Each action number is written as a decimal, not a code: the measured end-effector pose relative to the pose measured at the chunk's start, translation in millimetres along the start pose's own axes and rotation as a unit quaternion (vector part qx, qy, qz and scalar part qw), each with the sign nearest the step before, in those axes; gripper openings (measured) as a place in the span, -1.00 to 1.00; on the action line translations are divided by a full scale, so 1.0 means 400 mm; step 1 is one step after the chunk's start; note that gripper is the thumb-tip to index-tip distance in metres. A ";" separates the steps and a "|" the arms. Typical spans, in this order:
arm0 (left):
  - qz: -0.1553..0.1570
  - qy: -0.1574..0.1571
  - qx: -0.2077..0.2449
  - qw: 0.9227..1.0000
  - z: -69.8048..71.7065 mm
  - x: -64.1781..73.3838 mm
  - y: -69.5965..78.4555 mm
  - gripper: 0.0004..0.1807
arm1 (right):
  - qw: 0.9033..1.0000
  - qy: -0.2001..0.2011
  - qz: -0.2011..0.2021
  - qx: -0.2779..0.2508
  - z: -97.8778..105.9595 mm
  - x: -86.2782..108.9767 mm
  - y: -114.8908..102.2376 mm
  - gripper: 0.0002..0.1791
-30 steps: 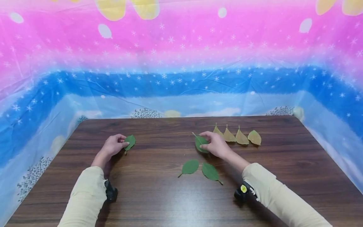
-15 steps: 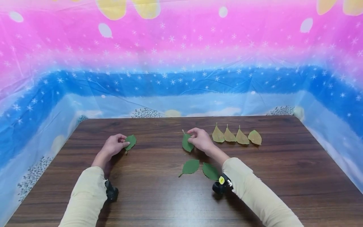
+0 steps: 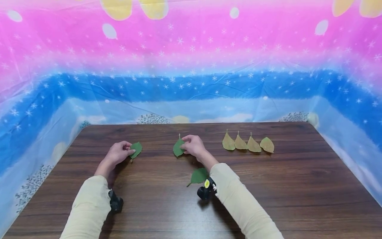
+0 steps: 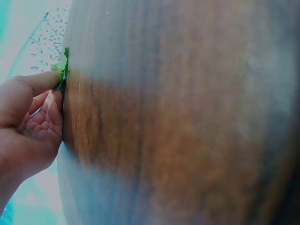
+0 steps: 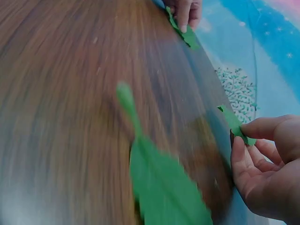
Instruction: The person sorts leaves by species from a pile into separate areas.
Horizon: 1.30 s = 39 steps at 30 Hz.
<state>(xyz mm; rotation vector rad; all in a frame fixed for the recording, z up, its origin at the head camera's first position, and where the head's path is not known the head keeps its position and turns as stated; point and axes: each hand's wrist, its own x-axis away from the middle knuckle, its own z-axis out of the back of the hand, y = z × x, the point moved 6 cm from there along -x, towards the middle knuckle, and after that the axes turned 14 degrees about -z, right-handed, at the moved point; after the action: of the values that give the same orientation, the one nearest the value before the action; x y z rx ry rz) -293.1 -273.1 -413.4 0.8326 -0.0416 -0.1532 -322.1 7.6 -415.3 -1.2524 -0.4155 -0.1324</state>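
My left hand pinches a green leaf near the left of the table, the leaf's stem pointing toward me. In the left wrist view, the thumb presses on this leaf, which shows almost edge-on. Further right, my right hand holds a second green leaf between thumb and fingers, its stem pointing away. The right wrist view shows that leaf from the side, under the thumb. Another green leaf lies on the table in front of the right hand.
Several yellowish leaves lie in a row on the dark wooden table at the back right. A patterned cloth hangs behind the table. Each forearm wears a black wrist camera.
My right hand has moved left with its green leaf, toward the left hand. The right forearm now covers one loose green leaf seen earlier. My left hand stays in place.
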 end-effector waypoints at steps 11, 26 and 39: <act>0.000 -0.001 0.004 1.000 0.000 0.002 0.003 -0.63 | 0.999 -0.018 -0.011 -0.047 -0.119 -0.004 -0.036 -0.71; -0.005 0.001 0.010 1.000 0.000 -0.002 0.003 -0.61 | 0.999 0.035 -0.006 -0.017 -0.208 -0.015 -0.057 -0.96; -0.010 -0.002 0.015 1.000 0.000 -0.004 0.004 -0.61 | 0.985 0.114 0.013 0.131 -0.223 -0.009 -0.072 -0.95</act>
<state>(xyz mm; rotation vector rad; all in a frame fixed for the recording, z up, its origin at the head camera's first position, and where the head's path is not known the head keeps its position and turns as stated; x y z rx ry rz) -294.6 -271.8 -412.2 0.8621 -0.0397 -0.1732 -314.1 -85.7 -413.1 -0.9693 -0.2103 -0.1905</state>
